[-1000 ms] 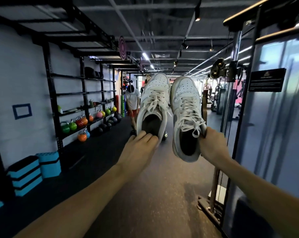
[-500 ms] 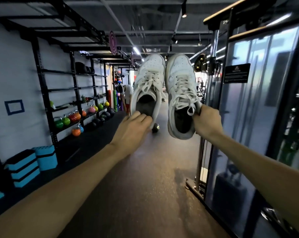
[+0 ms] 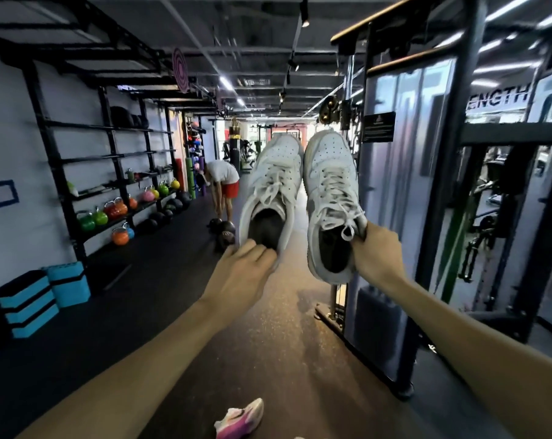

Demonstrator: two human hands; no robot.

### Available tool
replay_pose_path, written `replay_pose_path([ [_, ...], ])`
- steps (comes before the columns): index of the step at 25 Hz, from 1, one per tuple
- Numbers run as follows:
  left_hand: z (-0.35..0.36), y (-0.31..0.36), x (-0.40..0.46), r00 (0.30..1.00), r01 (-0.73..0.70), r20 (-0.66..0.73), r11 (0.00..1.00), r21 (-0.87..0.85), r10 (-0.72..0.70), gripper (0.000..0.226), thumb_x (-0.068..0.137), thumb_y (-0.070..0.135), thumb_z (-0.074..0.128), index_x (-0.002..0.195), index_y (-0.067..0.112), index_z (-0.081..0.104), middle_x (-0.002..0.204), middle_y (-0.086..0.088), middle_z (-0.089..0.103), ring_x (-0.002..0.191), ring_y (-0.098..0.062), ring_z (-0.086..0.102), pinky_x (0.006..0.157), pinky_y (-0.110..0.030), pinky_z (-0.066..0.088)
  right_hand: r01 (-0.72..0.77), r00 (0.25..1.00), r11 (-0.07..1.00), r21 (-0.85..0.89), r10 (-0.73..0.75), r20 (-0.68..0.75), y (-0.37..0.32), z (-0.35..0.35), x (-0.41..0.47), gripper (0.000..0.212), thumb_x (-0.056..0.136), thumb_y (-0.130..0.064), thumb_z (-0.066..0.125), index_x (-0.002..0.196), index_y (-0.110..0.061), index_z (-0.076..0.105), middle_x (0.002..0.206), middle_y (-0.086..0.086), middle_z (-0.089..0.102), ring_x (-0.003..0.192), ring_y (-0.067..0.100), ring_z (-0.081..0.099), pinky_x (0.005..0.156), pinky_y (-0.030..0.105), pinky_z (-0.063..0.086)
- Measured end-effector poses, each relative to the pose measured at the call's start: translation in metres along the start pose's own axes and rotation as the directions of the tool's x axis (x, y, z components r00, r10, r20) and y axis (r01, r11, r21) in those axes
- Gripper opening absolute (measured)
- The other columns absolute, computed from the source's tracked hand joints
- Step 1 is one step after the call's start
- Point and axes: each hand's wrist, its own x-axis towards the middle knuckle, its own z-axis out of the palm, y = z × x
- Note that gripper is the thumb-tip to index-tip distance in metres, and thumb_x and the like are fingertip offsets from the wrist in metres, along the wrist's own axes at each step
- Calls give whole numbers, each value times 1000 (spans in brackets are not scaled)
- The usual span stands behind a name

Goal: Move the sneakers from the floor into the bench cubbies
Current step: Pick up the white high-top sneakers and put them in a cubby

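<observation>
In the gym aisle, L to R: rack of kettlebells [image 3: 110, 213] along the left wall, well apart from you; a person [image 3: 223, 185] bent over further down the aisle. Your left hand [image 3: 243, 274] grips the heel rim of the left sneaker [image 3: 273, 191], fingers curled over the collar edge. Just beside it, the right sneaker [image 3: 330, 201] hangs from your right hand [image 3: 377, 261], which pinches the side of the collar by the tongue; thumb not visible. Both shoes are up in the air, toes pointing away, toe ends near touching. A machine frame [image 3: 395, 185] stands close at right. A pink shoe [image 3: 239, 418] lies on the floor [image 3: 284, 343] near your feet.

No bench or cubbies in view.

Handling, est.: shoes look light, uppers soft, soles stiff. Collar edge will fold under a pinch, so the right hold is the weaker one. Laces hang loose & may snag. Recommend gripping at the heel counter, as your left does.
</observation>
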Motion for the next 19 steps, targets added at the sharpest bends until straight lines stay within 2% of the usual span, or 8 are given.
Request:
replay_pose_path([
  [3,-27,31,-7,997,12,73,1000,-18,-11,28,61,11,84,78,16,63,71,2,59,73,-19,55,55,-32,47,-26,999,1000,9,26,-38,1,-34,-32,19,91,-16,46,76,-10,54,72,6,62,61,21,57,55,33,47],
  [7,-72,68,-19,994,-42,97,998,-44,46,39,49,11,90,74,21,62,69,7,58,69,-15,55,53,-28,44,-31,997,999,-25,29,-69,-8,-86,-89,22,92,-14,46,70,-15,49,65,0,56,61,22,56,52,29,40],
  [9,-104,89,-27,994,-66,88,996,-58,71,40,48,10,90,73,21,61,68,7,56,68,-15,53,54,-27,42,-49,994,998,-37,45,-104,-12,-116,-120,23,91,-14,47,69,-16,47,65,1,55,62,25,55,50,29,37],
  [13,-163,138,-37,992,-128,0,987,-94,128,37,54,8,88,76,18,60,71,4,55,71,-18,49,60,-28,32,-72,981,995,-63,59,-186,-26,-183,-182,19,91,-12,46,72,-12,48,67,5,55,55,18,48,45,26,30],
  [17,-219,208,-41,984,-174,-53,969,-175,168,28,61,7,84,76,16,62,72,3,59,70,-20,54,57,-31,45,-118,966,989,-85,95,-240,-34,-273,-254,23,92,-14,46,69,-13,48,65,4,55,58,21,51,46,28,35],
  [19,-245,246,-35,979,-200,-88,946,-256,183,27,65,4,82,74,16,60,71,2,57,70,-21,53,57,-32,44,-144,951,982,-119,105,-290,-30,-322,-285,20,93,-16,46,75,-10,51,68,6,57,62,26,53,50,32,36],
])
